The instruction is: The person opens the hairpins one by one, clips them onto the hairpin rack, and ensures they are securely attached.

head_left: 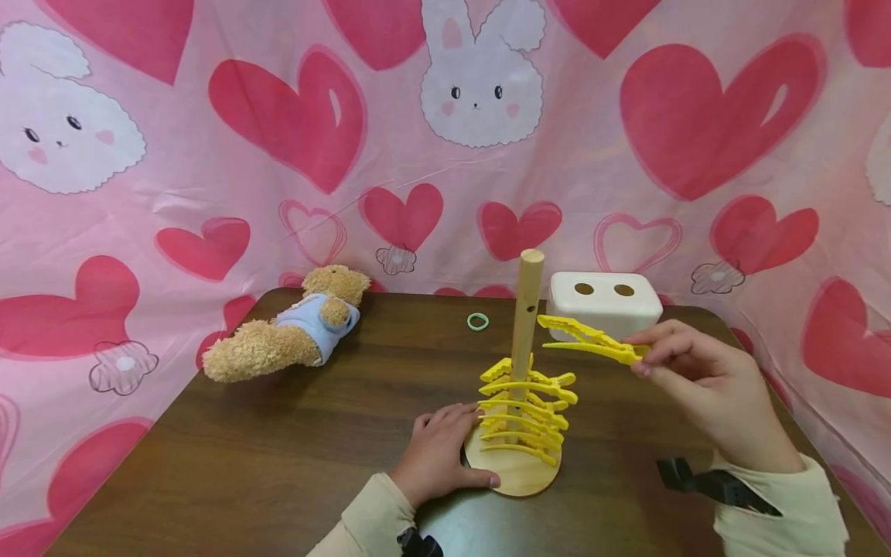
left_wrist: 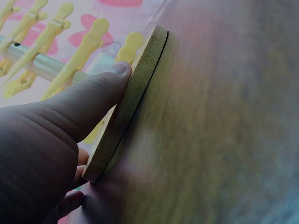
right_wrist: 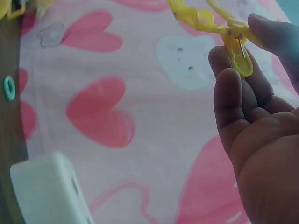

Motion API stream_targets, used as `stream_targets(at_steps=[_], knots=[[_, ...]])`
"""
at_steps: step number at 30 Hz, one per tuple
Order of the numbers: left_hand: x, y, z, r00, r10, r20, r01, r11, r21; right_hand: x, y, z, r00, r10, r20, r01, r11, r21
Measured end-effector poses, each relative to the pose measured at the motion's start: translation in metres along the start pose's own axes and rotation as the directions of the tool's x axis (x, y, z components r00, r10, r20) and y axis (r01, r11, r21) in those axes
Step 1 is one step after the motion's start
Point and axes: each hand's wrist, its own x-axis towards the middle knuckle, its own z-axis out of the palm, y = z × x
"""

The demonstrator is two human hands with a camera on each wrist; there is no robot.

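Note:
A wooden stand, a round base (head_left: 518, 478) with an upright post (head_left: 527, 302), carries several yellow alligator hair clips (head_left: 525, 418) clamped one above another on its lower part. My left hand (head_left: 442, 456) grips the base at its left side, and the left wrist view shows the thumb (left_wrist: 100, 93) along the base rim (left_wrist: 128, 105). To the right of the post, my right hand (head_left: 703, 379) pinches another yellow alligator hair clip (head_left: 592, 340) by its handle end. That clip's jaws are spread and point toward the post, apart from it.
A white box (head_left: 605, 302) with two round holes stands at the back right. A small green ring (head_left: 477, 322) lies behind the stand. At the back left a teddy bear (head_left: 306, 321) in a blue shirt lies on the brown table (head_left: 278, 464). A pink heart-patterned cloth (head_left: 487, 178) hangs behind.

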Motion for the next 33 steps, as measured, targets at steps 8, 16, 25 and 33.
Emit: stream_targets(at_steps=[8, 16, 25, 33], knots=[[0.0, 0.001, 0.0, 1.0, -0.011, 0.01, 0.011, 1.0, 0.013, -0.001, -0.01, 0.019, 0.99, -0.049, 0.13, 0.048, 0.999, 0.012], [0.0, 0.011, -0.007, 0.998, -0.02, 0.062, 0.016, 0.998, 0.067, 0.001, -0.019, 0.036, 0.994, 0.037, 0.101, -0.032, 0.998, -0.056], [-0.001, 0.016, -0.012, 0.997, 0.006, 0.083, -0.019, 0.988, 0.151, 0.001, -0.019, 0.045, 0.992, -0.078, 0.103, 0.076, 0.997, 0.021], [0.001, 0.017, -0.011, 0.994, 0.014, 0.105, -0.03, 0.987, 0.16, 0.001, -0.016, 0.057, 0.991, -0.062, 0.118, 0.062, 0.998, 0.002]])
